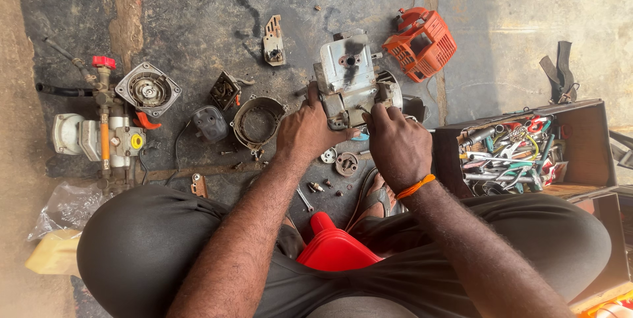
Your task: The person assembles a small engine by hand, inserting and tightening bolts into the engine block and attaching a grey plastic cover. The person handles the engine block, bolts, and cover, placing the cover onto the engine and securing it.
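A grey metal engine block (347,74) with a sooty patch on top stands upright on the dark concrete floor in front of me. My left hand (305,132) grips its lower left side. My right hand (397,146), with an orange band on the wrist, holds its lower right side, fingers curled around the edge. Whether a small tool is in the right hand is hidden. Small bolts and a round metal disc (346,163) lie just below the block.
An orange plastic cover (422,44) lies behind the block. A ring housing (256,122), black part (210,124), recoil plate (148,89) and pump with red valve (105,136) sit left. An open toolbox (521,153) stands right. A red funnel (333,249) rests between my knees.
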`<state>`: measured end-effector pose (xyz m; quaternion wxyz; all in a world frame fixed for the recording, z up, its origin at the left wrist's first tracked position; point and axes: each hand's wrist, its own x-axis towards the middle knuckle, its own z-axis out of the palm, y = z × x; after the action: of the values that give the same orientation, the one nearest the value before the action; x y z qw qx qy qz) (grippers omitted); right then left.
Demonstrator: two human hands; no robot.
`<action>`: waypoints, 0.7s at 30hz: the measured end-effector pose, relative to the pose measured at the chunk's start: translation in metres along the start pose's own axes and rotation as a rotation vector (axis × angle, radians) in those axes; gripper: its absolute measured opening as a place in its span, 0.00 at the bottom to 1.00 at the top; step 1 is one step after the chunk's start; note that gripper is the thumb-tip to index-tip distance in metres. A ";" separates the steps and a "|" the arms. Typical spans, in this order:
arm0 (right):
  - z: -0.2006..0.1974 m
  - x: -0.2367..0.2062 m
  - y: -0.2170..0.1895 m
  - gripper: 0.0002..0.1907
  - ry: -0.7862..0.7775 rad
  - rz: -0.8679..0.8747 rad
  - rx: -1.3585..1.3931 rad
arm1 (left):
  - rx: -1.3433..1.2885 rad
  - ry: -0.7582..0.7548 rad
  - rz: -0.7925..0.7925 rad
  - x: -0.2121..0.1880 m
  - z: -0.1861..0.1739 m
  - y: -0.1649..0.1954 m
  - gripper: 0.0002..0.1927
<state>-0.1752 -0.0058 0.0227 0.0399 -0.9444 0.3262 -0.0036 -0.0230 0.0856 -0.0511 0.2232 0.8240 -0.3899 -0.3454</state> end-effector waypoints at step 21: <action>0.035 0.005 0.005 0.09 -0.164 0.455 1.261 | -0.023 0.027 0.005 -0.001 -0.004 0.004 0.61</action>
<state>-0.1738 -0.0104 -0.0125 0.6078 -0.6456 0.4484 -0.1130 -0.0225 0.0848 -0.0451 0.2388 0.8249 -0.3847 -0.3383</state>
